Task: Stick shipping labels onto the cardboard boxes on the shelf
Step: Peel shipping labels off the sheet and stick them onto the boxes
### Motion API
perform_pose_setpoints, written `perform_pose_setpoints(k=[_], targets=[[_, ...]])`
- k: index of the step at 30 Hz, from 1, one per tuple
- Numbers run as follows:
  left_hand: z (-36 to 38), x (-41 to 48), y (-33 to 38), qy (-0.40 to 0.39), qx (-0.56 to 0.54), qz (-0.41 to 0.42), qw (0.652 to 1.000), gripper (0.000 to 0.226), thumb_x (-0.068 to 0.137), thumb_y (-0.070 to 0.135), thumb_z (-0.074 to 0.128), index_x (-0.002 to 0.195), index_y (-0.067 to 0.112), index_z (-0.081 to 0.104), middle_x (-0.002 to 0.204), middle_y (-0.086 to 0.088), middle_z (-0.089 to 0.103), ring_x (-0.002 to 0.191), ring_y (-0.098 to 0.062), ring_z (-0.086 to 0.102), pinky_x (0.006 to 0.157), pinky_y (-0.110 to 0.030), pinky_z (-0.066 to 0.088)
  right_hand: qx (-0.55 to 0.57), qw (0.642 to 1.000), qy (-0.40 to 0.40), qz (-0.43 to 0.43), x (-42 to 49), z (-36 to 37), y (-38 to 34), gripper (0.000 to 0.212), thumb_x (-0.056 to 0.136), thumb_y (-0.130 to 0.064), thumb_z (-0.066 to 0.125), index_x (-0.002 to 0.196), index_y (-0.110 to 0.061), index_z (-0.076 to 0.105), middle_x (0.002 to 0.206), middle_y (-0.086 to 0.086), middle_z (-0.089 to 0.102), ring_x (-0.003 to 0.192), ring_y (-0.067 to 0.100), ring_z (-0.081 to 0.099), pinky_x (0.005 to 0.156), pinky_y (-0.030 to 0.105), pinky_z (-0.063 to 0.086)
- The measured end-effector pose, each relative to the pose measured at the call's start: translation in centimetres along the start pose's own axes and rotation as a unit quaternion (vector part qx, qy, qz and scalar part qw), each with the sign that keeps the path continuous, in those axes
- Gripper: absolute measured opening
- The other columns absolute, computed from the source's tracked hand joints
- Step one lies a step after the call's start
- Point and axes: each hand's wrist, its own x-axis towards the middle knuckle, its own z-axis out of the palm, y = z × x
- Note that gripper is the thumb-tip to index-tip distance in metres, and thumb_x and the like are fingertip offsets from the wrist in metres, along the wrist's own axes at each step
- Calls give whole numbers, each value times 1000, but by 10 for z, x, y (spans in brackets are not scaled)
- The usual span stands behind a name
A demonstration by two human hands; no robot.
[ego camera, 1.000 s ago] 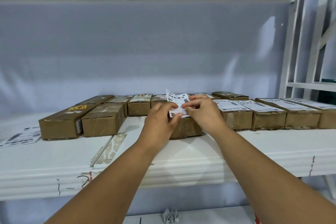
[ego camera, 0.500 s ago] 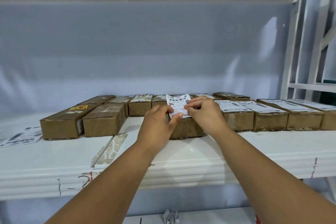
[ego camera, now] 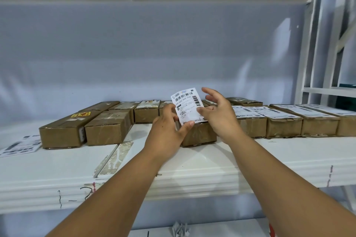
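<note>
Head view: at frame centre the left hand (ego camera: 165, 132) is pinching the shipping label (ego camera: 187, 106) by its lower edge, holding it upright, long axis near vertical, print facing the camera, just above a cardboard box (ego camera: 200, 134) on the shelf (ego camera: 192, 161), the right hand (ego camera: 219, 115) hovering spread-fingered at its right edge.

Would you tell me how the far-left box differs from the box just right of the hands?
The far-left box has a small yellow sticker on top; the box right of the hands has a white barcode label covering its top. The far-left box sits clear of the hands; the other is partly hidden by the right hand. Both are brown cardboard.
</note>
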Motion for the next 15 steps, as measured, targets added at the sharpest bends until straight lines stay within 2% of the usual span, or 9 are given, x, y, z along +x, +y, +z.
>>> perform_pose_setpoints(k=[2, 6, 10, 12, 15], targets=[[0, -1, 1, -1, -7, 1, 1000, 62, 83, 42, 65, 133, 22, 34, 107, 10, 60, 111, -14, 46, 88, -28, 37, 36, 999, -7, 24, 0, -1, 0, 63, 82, -8, 71, 131, -38, 46, 119, -1, 61, 91, 16, 68, 87, 40, 54], [0, -1, 0, 1, -16, 0, 1000, 65, 81, 43, 68, 132, 23, 33, 105, 11, 60, 113, -16, 47, 90, -29, 38, 67, 997, -3, 50, 2, -2, 0, 59, 84, -5, 68, 133, -28, 45, 105, 6, 67, 88, 18, 69, 84, 39, 55], [1, 0, -1, 13, -19, 6, 1000, 69, 78, 40, 72, 132, 23, 32, 100, 12, 58, 112, -17, 49, 91, -31, 40, 117, 992, -10, 44, 2, -3, -3, 41, 86, 2, 61, 118, -23, 55, 91, 4, 69, 82, 19, 69, 75, 33, 56], [2, 0, -1, 14, -19, 6, 1000, 71, 77, 40, 72, 133, 23, 31, 100, 12, 58, 113, -17, 50, 91, -31, 40, 122, 992, -11, 37, 2, -3, -4, 32, 87, 5, 58, 111, -17, 60, 90, 1, 70, 84, 20, 68, 79, 36, 56], [3, 0, -4, 5, -12, -7, 1000, 77, 77, 45, 70, 138, 25, 26, 109, 10, 57, 115, -17, 47, 90, -28, 36, 145, 988, -31, 41, 1, -4, -5, 25, 87, 7, 56, 94, -16, 66, 97, 6, 71, 94, 28, 68, 88, 42, 54]])
